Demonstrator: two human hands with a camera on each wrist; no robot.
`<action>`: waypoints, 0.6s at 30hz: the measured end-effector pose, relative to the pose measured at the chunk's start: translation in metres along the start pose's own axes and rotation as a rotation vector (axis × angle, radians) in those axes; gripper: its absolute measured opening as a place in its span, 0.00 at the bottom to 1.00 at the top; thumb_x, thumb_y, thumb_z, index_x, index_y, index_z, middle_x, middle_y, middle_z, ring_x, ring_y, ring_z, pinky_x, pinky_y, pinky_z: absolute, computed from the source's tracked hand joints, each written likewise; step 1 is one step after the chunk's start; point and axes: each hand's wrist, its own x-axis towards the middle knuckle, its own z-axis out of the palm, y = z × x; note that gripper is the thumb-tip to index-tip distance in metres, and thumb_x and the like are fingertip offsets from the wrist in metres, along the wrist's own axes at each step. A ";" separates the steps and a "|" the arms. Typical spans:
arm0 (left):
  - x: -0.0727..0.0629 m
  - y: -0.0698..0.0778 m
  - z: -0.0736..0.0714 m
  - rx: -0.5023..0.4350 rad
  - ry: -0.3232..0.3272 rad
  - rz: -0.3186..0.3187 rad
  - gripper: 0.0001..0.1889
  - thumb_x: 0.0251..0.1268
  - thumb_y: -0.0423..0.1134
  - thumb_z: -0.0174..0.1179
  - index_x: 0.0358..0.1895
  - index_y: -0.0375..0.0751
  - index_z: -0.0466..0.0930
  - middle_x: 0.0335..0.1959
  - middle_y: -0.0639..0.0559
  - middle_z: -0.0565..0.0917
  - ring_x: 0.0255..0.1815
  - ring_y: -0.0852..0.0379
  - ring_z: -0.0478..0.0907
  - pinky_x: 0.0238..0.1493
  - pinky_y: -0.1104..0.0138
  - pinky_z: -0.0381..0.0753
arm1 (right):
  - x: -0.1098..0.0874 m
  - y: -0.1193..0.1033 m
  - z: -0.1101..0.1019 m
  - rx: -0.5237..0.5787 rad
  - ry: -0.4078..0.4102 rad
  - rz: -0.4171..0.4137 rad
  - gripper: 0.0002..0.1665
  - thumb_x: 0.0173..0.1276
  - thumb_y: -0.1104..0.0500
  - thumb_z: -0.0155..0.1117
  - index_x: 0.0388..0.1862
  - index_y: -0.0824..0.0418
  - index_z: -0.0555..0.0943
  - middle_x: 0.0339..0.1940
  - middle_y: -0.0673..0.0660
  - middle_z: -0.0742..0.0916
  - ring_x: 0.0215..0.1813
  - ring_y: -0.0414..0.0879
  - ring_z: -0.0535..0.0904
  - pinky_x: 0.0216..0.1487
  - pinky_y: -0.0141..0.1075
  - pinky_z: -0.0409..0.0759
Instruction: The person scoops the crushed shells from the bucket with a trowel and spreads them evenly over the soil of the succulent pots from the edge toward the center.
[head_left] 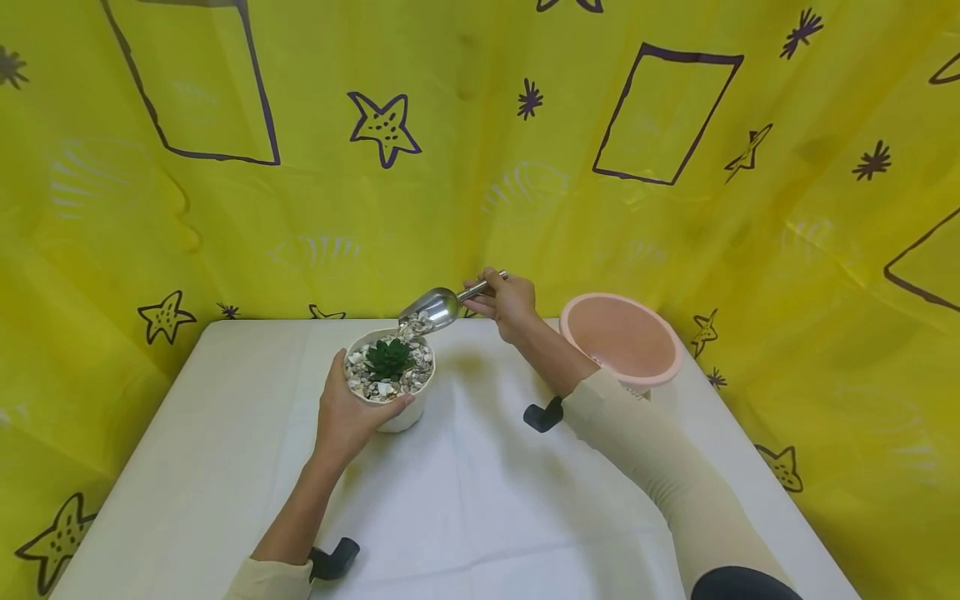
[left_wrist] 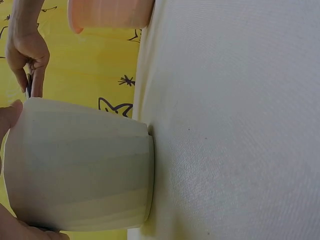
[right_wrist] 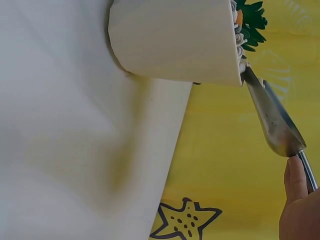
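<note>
A white faceted pot [left_wrist: 80, 165] stands on the table with a green succulent [head_left: 389, 358] in its middle and pale pebbles [head_left: 385, 388] around the plant. My left hand [head_left: 348, 412] grips the pot around its left side, thumb along the near rim. My right hand [head_left: 510, 304] holds a metal scoop [right_wrist: 277, 130] by its handle, beyond and to the right of the pot. The scoop tilts down to the left with its lip at the pot's far right rim, and pebbles [head_left: 417, 323] lie at its mouth. In the right wrist view only part of the right hand shows.
A pink basin [head_left: 621, 340] stands at the back right of the white-covered table [head_left: 480, 492], partly behind my right forearm. Close behind the table hangs a yellow curtain [head_left: 450, 208] with dark drawings. Black wrist mounts [head_left: 336, 558] stick out from both arms.
</note>
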 end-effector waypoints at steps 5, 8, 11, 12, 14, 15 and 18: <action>0.000 0.000 0.000 0.010 -0.013 -0.009 0.62 0.48 0.47 0.85 0.82 0.36 0.52 0.76 0.35 0.66 0.75 0.36 0.65 0.72 0.38 0.68 | 0.002 0.002 0.001 0.016 -0.013 -0.011 0.14 0.86 0.60 0.53 0.41 0.69 0.77 0.38 0.63 0.88 0.36 0.50 0.90 0.49 0.43 0.88; 0.000 0.000 0.000 0.014 -0.025 -0.015 0.63 0.48 0.47 0.85 0.83 0.35 0.50 0.77 0.35 0.65 0.76 0.35 0.64 0.72 0.38 0.68 | 0.002 0.003 0.001 0.016 -0.020 -0.015 0.14 0.86 0.60 0.53 0.40 0.68 0.77 0.39 0.63 0.88 0.36 0.50 0.90 0.49 0.43 0.88; 0.002 -0.001 -0.002 0.005 -0.045 -0.009 0.63 0.49 0.47 0.84 0.84 0.36 0.49 0.77 0.35 0.64 0.76 0.36 0.64 0.72 0.38 0.68 | 0.002 0.003 0.001 0.011 -0.025 -0.017 0.14 0.86 0.60 0.53 0.40 0.68 0.77 0.39 0.64 0.88 0.35 0.50 0.90 0.49 0.43 0.88; 0.002 -0.001 -0.003 0.003 -0.054 -0.006 0.64 0.49 0.47 0.84 0.84 0.36 0.48 0.77 0.35 0.64 0.76 0.36 0.64 0.72 0.38 0.68 | 0.002 0.002 0.001 0.010 -0.026 -0.018 0.14 0.86 0.60 0.53 0.40 0.68 0.77 0.39 0.64 0.88 0.35 0.50 0.90 0.50 0.44 0.88; 0.004 -0.003 -0.005 -0.004 -0.079 0.001 0.64 0.49 0.47 0.84 0.84 0.37 0.48 0.77 0.35 0.64 0.76 0.36 0.64 0.72 0.38 0.68 | 0.002 0.002 0.000 0.009 -0.027 -0.020 0.14 0.86 0.60 0.53 0.41 0.69 0.77 0.39 0.64 0.88 0.36 0.50 0.90 0.50 0.44 0.88; 0.005 -0.004 -0.006 -0.008 -0.094 0.004 0.64 0.49 0.47 0.84 0.84 0.37 0.48 0.77 0.35 0.64 0.76 0.36 0.64 0.72 0.38 0.68 | 0.001 0.002 0.000 0.008 -0.027 -0.020 0.14 0.86 0.60 0.52 0.41 0.69 0.77 0.39 0.63 0.88 0.36 0.50 0.90 0.50 0.44 0.88; 0.009 -0.007 -0.011 -0.009 -0.142 0.011 0.65 0.50 0.47 0.84 0.85 0.37 0.45 0.78 0.34 0.63 0.77 0.34 0.63 0.72 0.38 0.67 | 0.001 0.002 -0.001 0.005 -0.027 -0.019 0.14 0.86 0.60 0.53 0.41 0.69 0.77 0.39 0.63 0.88 0.37 0.51 0.91 0.49 0.44 0.88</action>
